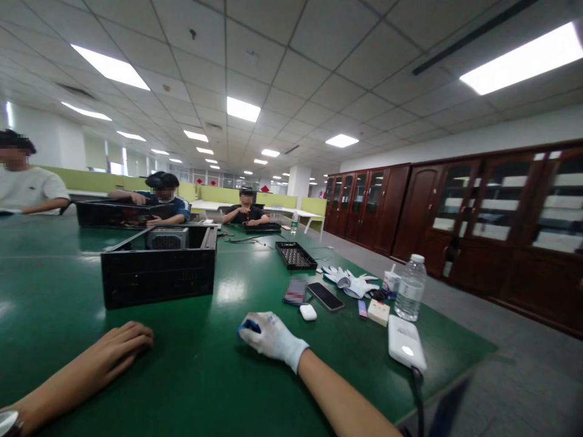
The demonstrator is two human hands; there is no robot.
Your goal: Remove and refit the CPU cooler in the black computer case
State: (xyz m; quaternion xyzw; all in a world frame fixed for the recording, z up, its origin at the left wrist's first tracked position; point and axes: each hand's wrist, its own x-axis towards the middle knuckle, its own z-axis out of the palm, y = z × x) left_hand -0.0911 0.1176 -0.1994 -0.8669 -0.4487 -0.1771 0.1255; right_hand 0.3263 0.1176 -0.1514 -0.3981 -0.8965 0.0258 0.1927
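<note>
Table (191, 376) grn — cabinets (421, 209) brn — ceiling (337, 54) lit.

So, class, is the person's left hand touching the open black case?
Apart: the head view shows green tabletop between the left hand and the black case.

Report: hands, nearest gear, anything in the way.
Left hand bare, palm down on green table. Gloved right hand curled, grip unclear. Black computer case beyond left, possibly in the way; white earbud case beyond right.
</note>
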